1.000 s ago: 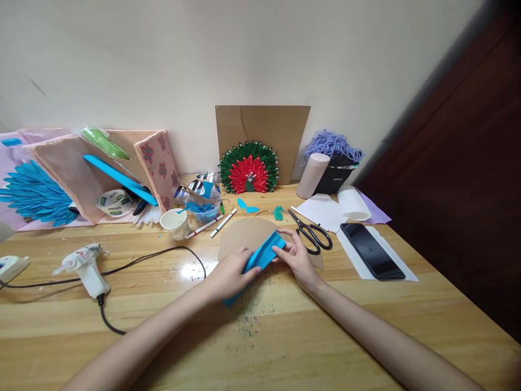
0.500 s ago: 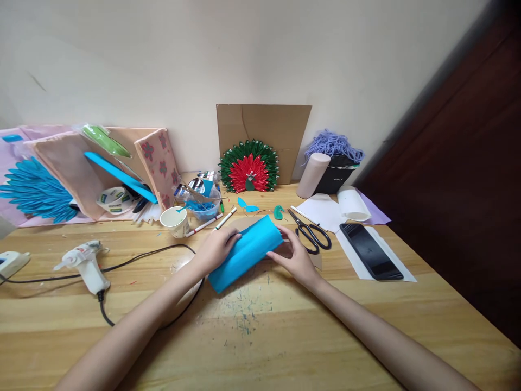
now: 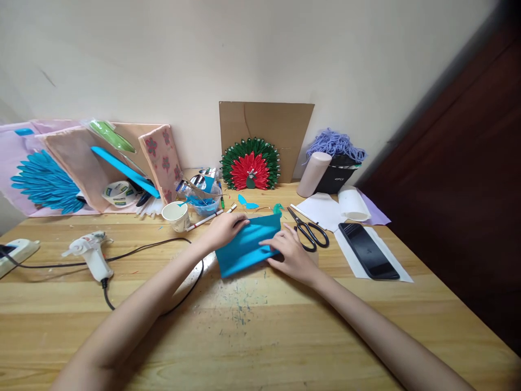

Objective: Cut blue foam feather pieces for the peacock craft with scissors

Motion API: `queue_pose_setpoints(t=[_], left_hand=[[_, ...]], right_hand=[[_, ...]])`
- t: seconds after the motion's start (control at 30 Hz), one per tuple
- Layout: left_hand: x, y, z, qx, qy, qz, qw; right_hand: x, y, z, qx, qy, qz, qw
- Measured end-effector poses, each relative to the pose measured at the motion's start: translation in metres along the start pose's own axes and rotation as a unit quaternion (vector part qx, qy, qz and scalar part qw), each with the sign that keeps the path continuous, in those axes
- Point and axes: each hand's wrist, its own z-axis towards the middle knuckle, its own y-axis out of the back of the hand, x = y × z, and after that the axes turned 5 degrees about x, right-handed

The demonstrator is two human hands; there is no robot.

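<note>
Both hands on one blue paper sheet [image 3: 246, 247], lying flat near table centre, slightly tilted. Left hand [image 3: 223, 229] at the sheet's upper left edge, fingers curled over the top edge, pinching or pressing it, cannot tell which. Right hand [image 3: 287, 254] on the sheet's right side, fingers laid flat, pressing it down onto the wooden table [image 3: 260, 331]. Sheet sits between the two hands, touching both.

Just right of the right hand: black scissors [image 3: 309, 232], close, not touching. Further right a black phone [image 3: 368, 250] on white paper [image 3: 321, 209], near the right table edge. Behind the sheet: marker pen [image 3: 211, 217], paper cup [image 3: 176, 215], small blue bowl [image 3: 203, 205], small blue and green cutouts [image 3: 247, 202]. Against the wall: cardboard panel [image 3: 266, 127] with red-green fan ornament [image 3: 250, 167], beige roll [image 3: 312, 174], black container with purple yarn [image 3: 336, 146]. Left back: leaning boards, tape roll [image 3: 118, 191], blue feathered piece [image 3: 44, 182].

Glue gun [image 3: 89, 254] well left of the left hand; its black cord [image 3: 163, 247] loops toward the left forearm and passes under it. White power strip [image 3: 16, 251] at far left edge.

Near half of table bare wood with paint specks, open in front of the sheet. Right edge drops off past the phone.
</note>
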Motion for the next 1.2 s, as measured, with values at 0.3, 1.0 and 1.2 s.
queue_pose_setpoints(t=[0.3, 1.0, 1.2], left_hand=[[0.014, -0.023, 0.016, 0.001, 0.031, 0.159, 0.987], [0.058, -0.026, -0.043, -0.038, 0.235, 0.159, 0.958], [0.002, -0.020, -0.060, -0.136, 0.225, 0.089, 0.961]], right_hand=[[0.008, -0.001, -0.003, 0.126, 0.083, 0.097, 0.984], [0.005, -0.027, -0.005, 0.060, -0.025, 0.137, 0.988], [0.013, -0.021, -0.002, 0.077, -0.096, 0.216, 0.968]])
